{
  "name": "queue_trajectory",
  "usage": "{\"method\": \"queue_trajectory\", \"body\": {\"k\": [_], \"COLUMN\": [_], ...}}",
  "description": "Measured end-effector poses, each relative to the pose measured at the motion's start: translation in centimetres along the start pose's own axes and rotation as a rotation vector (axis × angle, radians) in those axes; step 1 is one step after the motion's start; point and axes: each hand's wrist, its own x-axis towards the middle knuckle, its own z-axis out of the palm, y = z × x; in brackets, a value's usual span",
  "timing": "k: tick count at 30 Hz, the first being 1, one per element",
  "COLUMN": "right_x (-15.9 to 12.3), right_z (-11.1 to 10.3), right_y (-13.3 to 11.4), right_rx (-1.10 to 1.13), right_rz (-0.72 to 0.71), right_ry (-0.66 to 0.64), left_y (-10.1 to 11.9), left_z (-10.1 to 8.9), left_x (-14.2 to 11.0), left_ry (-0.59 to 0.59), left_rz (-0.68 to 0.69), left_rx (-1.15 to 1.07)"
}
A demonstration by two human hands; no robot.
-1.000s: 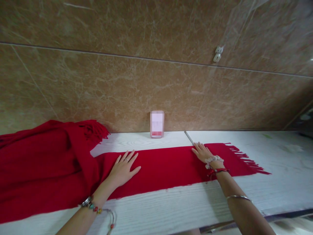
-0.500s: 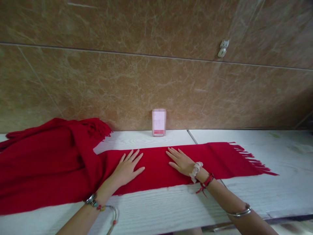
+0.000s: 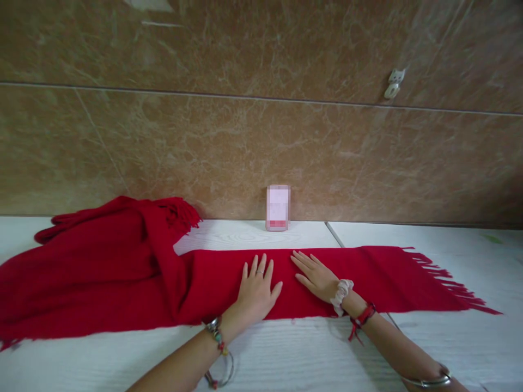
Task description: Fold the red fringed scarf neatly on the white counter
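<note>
A red scarf (image 3: 376, 277) with fringed ends lies across the white wood-grain table. Its right part is spread flat, with the fringe pointing right, while the left part is bunched in loose folds. My left hand (image 3: 255, 291), a ring on one finger, rests palm down on the flat stretch with its fingers spread. Just to its right, my right hand (image 3: 316, 277) also lies flat on the cloth, fingers stretched out toward the upper left. Neither hand grips the fabric.
Against the brown marbled tile wall (image 3: 229, 147) leans a phone (image 3: 278, 208) with a blurred screen, behind the scarf. A small white cat-shaped hook (image 3: 394, 84) is fixed to the wall. A seam crosses the white table (image 3: 302, 348).
My left hand has slid right along the scarf, closer to my right hand. The whole view has shifted a little; my right hand stays on about the same part of the cloth.
</note>
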Motion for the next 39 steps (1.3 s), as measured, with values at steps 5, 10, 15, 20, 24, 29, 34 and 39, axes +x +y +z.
{"method": "queue_trajectory", "body": {"k": [5, 10, 15, 20, 24, 29, 34, 39], "right_x": [0.1, 0.3, 0.3, 0.2, 0.1, 0.1, 0.2, 0.2], "right_z": [0.3, 0.9, 0.8, 0.2, 0.1, 0.5, 0.6, 0.4], "right_y": [0.3, 0.5, 0.4, 0.1, 0.1, 0.3, 0.2, 0.1], "right_rx": [0.002, 0.017, 0.028, 0.009, 0.000, 0.017, 0.026, 0.036], "right_rz": [-0.010, -0.018, -0.006, 0.006, -0.007, -0.015, -0.012, -0.005], "right_ry": [-0.013, 0.033, 0.035, 0.015, -0.007, 0.024, 0.034, 0.034], "left_y": [-4.0, -9.5, -8.5, -3.3, -2.6, -8.3, -13.7, -11.8], "left_z": [0.2, -0.5, -1.8, -1.9, -0.3, -0.3, -1.0, -1.8], "left_x": [-1.9, -4.7, -4.2, -0.6, 0.2, -2.3, -4.5, -4.4], "left_ry": [0.018, 0.041, 0.023, 0.128, 0.074, 0.075, 0.101, 0.132], "left_rz": [-0.144, -0.290, -0.311, -0.082, -0.088, -0.184, -0.238, -0.189], "left_rx": [0.070, 0.169, 0.176, 0.075, 0.020, 0.088, 0.151, 0.229]}}
